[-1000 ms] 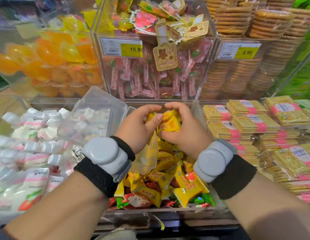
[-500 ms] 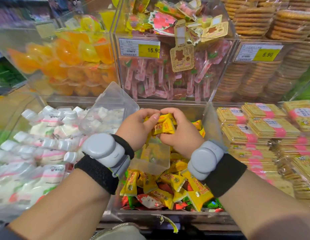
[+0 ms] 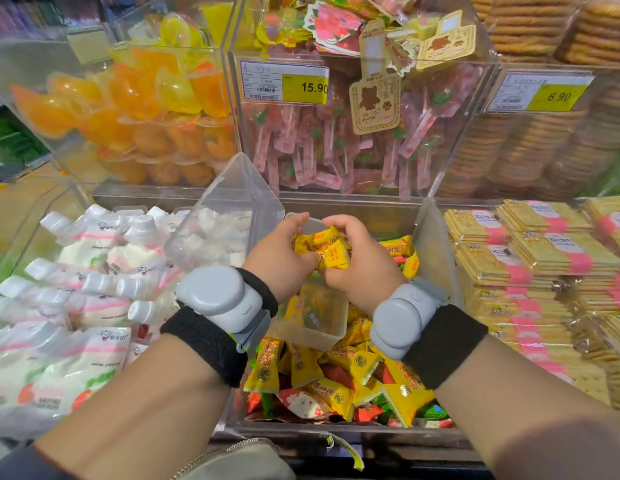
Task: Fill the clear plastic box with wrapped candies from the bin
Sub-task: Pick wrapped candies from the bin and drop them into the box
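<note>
Hands meet just above the middle of the frame. The left hand (image 3: 275,261) and right hand (image 3: 362,271) both have fingers curled over a small cluster of yellow wrapped candies (image 3: 327,252), gripping it between them with the thumbs pressing from below. Both wrists are bent inward, and each carries a grey device (image 3: 221,299) over a black band.

The clear plastic box (image 3: 312,327) sits directly under the hands. Its long axis runs up and down the frame and its open mouth points toward the top. Which hand supports it cannot be told.

The box lies over the candy heap (image 3: 336,379) in the bin (image 3: 436,251), whose clear side walls stand close beside each wrist. A clear slanted panel (image 3: 232,209) rises just left of the left hand. Open room remains behind the hands, toward the bin's back wall. White pouches (image 3: 86,271) fill the left of the frame and cracker packs (image 3: 544,258) the right.
</note>
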Tool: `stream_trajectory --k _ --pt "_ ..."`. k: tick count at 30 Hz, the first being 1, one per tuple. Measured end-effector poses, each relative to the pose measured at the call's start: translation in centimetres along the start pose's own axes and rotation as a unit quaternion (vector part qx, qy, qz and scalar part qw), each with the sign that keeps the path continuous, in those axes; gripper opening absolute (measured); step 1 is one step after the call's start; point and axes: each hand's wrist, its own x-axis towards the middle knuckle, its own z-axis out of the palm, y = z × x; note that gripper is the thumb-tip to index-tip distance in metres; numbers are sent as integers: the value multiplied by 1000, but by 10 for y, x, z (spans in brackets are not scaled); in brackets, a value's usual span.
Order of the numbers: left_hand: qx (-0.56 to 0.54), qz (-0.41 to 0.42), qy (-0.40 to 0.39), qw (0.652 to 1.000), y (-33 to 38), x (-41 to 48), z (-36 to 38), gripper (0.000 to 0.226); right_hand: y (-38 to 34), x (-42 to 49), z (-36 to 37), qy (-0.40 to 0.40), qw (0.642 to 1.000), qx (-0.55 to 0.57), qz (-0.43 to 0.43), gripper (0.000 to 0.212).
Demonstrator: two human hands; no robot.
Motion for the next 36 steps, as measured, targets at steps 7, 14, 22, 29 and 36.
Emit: stream_trajectory --k 7,14,22,29,36 --pt "21 -36 -6 999 7 9 7 72 4 14 2 -38 999 3 13 66" --pt "-10 -34 -25 999 0 13 10 87 4 19 0 -62 998 -8 0 72" --pt "-35 -13 -11 999 0 11 14 88 6 18 -2 -75 997 -9 -3 75" --pt "-29 -3 -15 999 -1 10 15 84 7 18 -3 -85 995 47 -20 70" --pt "-20 34 -8 999 1 4 16 80 12 14 -10 -42 994 91 -38 62"
